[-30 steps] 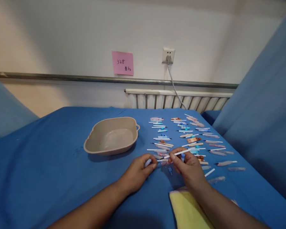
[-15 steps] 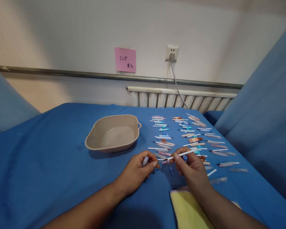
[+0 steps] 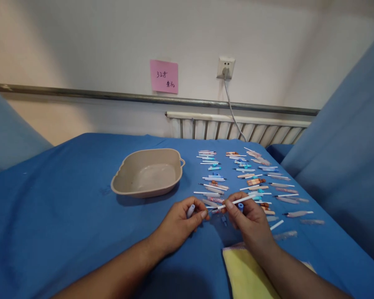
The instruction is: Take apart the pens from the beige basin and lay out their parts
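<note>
My left hand [image 3: 185, 220] has its fingers closed around a pale lavender pen barrel [image 3: 190, 210], whose open end points up. Between the thumb and fingertips of my right hand [image 3: 246, 216] is a thin white pen refill [image 3: 239, 201], slanting up to the right. A short blue pen part [image 3: 240, 206] is tucked in that hand as well, against the fingers. On the blue sheet below and between the hands lies a small dark blue pen piece [image 3: 224, 220]. The fingertips of both hands are a short way apart, in front of the rows of pen parts.
A beige plastic basin [image 3: 146, 194] stands left of centre. Several rows of pen parts [image 3: 254, 182] and white refills spread across the right side of the blue sheet [image 3: 81, 199]. A yellow cloth [image 3: 246, 270] lies beneath my right forearm. Blue curtains [image 3: 345, 124] hang at both sides.
My right hand has shifted slightly left with the refill, bringing its lower end nearer my left hand. The dark tip seen at that end before no longer shows clearly. My left hand is almost still.
</note>
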A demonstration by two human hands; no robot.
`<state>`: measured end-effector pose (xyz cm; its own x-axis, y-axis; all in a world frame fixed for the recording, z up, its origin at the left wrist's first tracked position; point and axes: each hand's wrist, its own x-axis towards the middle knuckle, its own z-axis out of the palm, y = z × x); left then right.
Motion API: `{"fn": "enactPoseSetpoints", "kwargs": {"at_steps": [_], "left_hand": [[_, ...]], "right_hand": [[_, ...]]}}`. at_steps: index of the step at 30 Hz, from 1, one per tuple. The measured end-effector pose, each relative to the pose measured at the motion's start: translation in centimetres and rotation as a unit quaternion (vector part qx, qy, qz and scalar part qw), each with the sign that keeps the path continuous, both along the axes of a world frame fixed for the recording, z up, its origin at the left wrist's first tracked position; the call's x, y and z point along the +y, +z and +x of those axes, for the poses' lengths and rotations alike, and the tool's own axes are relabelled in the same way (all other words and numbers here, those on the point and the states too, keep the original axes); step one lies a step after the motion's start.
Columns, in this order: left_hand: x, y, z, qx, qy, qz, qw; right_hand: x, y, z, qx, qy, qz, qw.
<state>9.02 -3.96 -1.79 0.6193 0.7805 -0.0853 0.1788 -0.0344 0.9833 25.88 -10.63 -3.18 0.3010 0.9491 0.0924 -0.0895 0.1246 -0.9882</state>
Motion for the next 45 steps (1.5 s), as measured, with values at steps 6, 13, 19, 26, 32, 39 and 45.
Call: {"fn": "enactPoseSetpoints", "kwargs": {"at_steps": [6, 13, 19, 26, 32, 39, 45], "left_hand": [[0.02, -0.11, 0.03, -0.003, 0.003, 0.008, 1.000], [-0.29, -0.35, 0.16, -0.020, 0.026, -0.009, 0.999], [-0.36, -0.36, 0.19, -0.042, 0.045, -0.040, 0.997], [-0.33, -0.68, 0.37, -0.089, 0.041, -0.107, 0.989], [-0.52, -0.52, 0.45, -0.102, 0.035, -0.158, 0.981], [-0.38, 0.02, 0.10, -0.106, 0.015, -0.169, 0.980], [-0.26, -0.54, -0.15, -0.046, -0.044, -0.092, 0.994]], "right_hand": [[0.09, -0.13, -0.07, -0.024, 0.009, 0.000, 1.000], [0.12, -0.22, -0.28, -0.048, 0.036, -0.002, 0.998], [-0.08, -0.33, -0.04, -0.075, 0.049, 0.013, 0.996], [-0.25, 0.21, -0.42, -0.069, 0.086, 0.052, 0.993], [-0.27, -0.05, -0.67, -0.051, 0.036, 0.030, 0.998], [0.36, -0.54, -0.13, 0.127, 0.055, -0.032, 0.990], [0.31, -0.47, 0.10, 0.122, 0.030, -0.034, 0.992]]}}
